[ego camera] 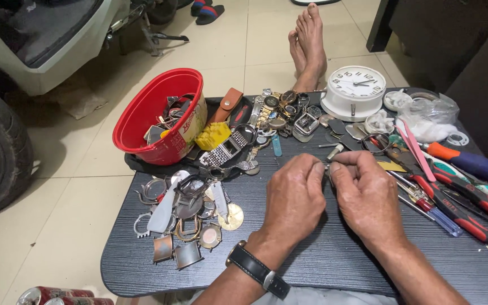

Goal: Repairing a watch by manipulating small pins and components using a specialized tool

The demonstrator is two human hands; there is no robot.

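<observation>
left hand (293, 195) and right hand (366, 195) are pinching a small metal part (327, 168) | risk: slipping toward the watches (280, 113) at 12 o'clock, getting lost

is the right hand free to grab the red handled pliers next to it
Probably not at once. The right hand is pinched with the left hand on a small metal part. The red-handled pliers lie uncovered just beside it on the table, so the path itself looks free.

Matt dark wood-grain table (323, 265); glossy red plastic bowl (142, 113); shiny metal watch cases (187, 226); smooth white plastic clock (352, 93)
</observation>
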